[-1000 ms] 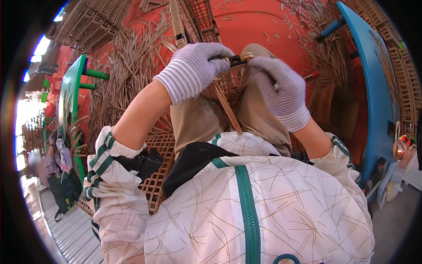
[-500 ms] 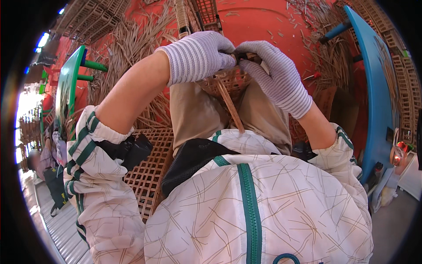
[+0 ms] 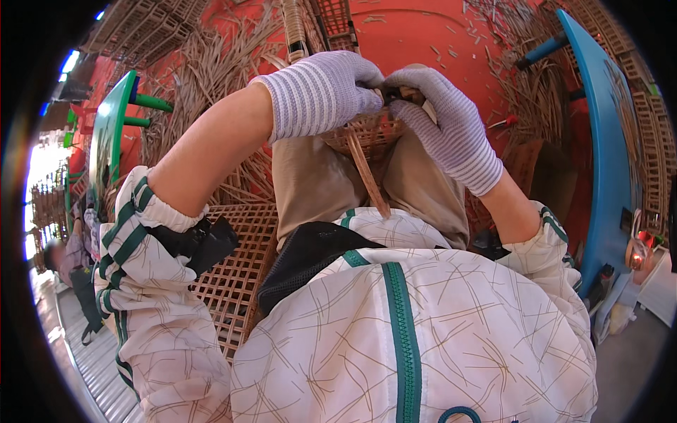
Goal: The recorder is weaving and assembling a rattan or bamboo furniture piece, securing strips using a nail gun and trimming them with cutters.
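Note:
Both of my hands wear grey-and-white striped gloves and meet above my knees. My left hand (image 3: 326, 93) is closed, thumb and fingers pinched at the near side of the small object between the hands. Curled around a short brown and dark piece (image 3: 405, 94) is my right hand (image 3: 448, 123); its kind is mostly hidden by the glove. Below them a woven cane basket (image 3: 374, 132) sits between my thighs, partly covered by the hands. A flat brown strip (image 3: 368, 175) slants from under my left hand down to my lap.
Dry fibre strips (image 3: 204, 92) lie heaped on the red floor (image 3: 402, 42). A green table (image 3: 113, 120) stands on the left and a blue table (image 3: 610, 155) on the right. An open-weave cane piece (image 3: 236, 247) is beside my left hip; a person (image 3: 67, 250) sits far left.
Both hands have shifted slightly to the right and a little lower, keeping their closed grips. The brown strip has barely moved.

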Action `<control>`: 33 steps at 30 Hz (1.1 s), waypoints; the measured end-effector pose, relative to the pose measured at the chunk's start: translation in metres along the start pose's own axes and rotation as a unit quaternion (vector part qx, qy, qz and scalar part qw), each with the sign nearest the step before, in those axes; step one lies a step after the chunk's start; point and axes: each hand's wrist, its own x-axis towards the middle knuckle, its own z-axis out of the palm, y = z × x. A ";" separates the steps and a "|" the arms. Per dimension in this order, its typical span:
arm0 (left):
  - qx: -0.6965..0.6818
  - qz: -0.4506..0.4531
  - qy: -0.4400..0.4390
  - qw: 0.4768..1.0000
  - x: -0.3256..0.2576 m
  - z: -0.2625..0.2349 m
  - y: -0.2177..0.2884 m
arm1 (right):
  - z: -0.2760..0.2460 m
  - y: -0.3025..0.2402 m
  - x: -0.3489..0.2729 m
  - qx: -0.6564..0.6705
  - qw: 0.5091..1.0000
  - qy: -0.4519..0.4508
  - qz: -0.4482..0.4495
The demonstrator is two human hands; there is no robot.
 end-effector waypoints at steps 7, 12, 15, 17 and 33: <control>-0.009 0.022 0.015 1.000 -0.001 0.006 -0.008 | -0.002 -0.002 0.002 0.018 0.999 0.001 0.029; 0.050 0.024 0.047 0.997 -0.007 0.011 -0.006 | -0.005 -0.003 0.002 0.024 0.998 -0.017 0.049; 0.058 0.016 0.045 0.997 -0.010 0.007 0.000 | -0.005 -0.006 0.001 0.036 0.998 -0.010 0.052; 0.042 0.018 0.031 0.998 -0.010 0.007 -0.001 | -0.006 -0.004 0.000 0.054 0.997 0.003 0.050; -0.051 0.000 -0.066 0.997 0.011 -0.002 -0.008 | -0.006 -0.006 -0.002 -0.259 0.949 0.056 -0.172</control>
